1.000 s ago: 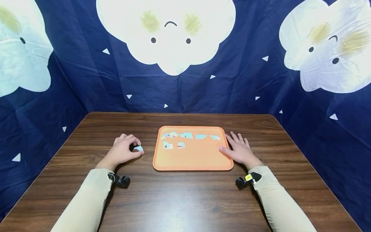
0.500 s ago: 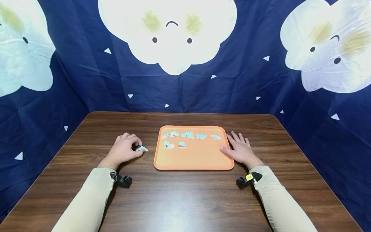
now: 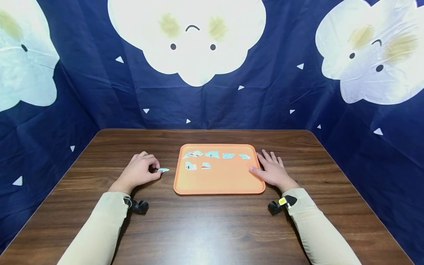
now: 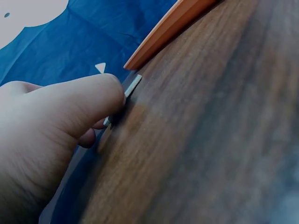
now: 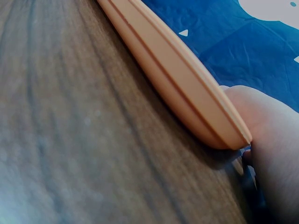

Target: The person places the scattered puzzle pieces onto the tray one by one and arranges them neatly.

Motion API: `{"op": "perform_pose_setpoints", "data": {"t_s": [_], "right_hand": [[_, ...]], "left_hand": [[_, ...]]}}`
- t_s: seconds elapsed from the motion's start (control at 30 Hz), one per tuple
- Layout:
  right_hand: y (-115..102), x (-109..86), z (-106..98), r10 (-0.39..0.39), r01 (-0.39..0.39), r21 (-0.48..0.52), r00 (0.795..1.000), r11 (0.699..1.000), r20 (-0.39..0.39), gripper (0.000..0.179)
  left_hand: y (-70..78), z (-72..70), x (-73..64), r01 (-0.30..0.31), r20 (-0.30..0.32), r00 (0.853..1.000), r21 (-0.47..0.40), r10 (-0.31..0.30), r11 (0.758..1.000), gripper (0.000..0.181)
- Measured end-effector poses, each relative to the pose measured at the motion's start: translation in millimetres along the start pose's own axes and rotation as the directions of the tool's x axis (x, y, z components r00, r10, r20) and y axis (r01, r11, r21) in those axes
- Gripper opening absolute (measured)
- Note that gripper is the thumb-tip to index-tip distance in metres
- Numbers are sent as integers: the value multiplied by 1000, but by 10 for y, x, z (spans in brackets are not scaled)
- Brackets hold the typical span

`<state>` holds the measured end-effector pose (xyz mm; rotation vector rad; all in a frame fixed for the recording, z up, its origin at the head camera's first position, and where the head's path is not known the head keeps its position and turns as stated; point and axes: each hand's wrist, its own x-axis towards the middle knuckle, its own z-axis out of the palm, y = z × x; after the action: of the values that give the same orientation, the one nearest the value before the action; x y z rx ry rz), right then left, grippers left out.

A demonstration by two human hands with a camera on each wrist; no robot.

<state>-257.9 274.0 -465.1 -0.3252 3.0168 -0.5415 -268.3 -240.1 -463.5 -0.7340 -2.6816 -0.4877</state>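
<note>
My left hand [image 3: 140, 170] is left of the orange tray [image 3: 228, 180], low over the table. Between thumb and fingers it pinches a small, flat, light-blue picture piece [image 3: 163, 170] with irregular edges. The left wrist view shows this piece [image 4: 133, 86] edge-on past the thumb, its rest hidden by the hand. My right hand [image 3: 273, 171] rests at the tray's right side, fingers spread, thumb over the rim. In the right wrist view the thumb [image 5: 250, 105] lies over the tray's edge [image 5: 187, 88].
Several printed pieces lie on the tray in two rows. The upper row includes a colourful piece [image 3: 193, 154] and a light-blue piece [image 3: 228, 156]; the lower one has two pieces, one with red [image 3: 206, 165]. A dark blue curtain [image 3: 205, 106] surrounds the brown wooden table [image 3: 205, 228].
The piece in my left hand has turned and now sticks out further right past the fingertips. My right hand stays at the tray's edge. The head view shifts slightly.
</note>
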Motion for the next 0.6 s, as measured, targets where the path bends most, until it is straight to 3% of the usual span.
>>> {"op": "perform_pose_setpoints", "data": {"t_s": [0.37, 0.6], "right_hand": [[-12, -13, -2, 5, -5, 5, 1000, 1000, -2, 94], [-7, -20, 7, 2, -2, 1, 1000, 1000, -8, 93]], "left_hand": [[65, -9, 202, 88, 22, 996, -47, -87, 995, 17], [245, -28, 409, 64, 6, 998, -81, -64, 995, 17]]}}
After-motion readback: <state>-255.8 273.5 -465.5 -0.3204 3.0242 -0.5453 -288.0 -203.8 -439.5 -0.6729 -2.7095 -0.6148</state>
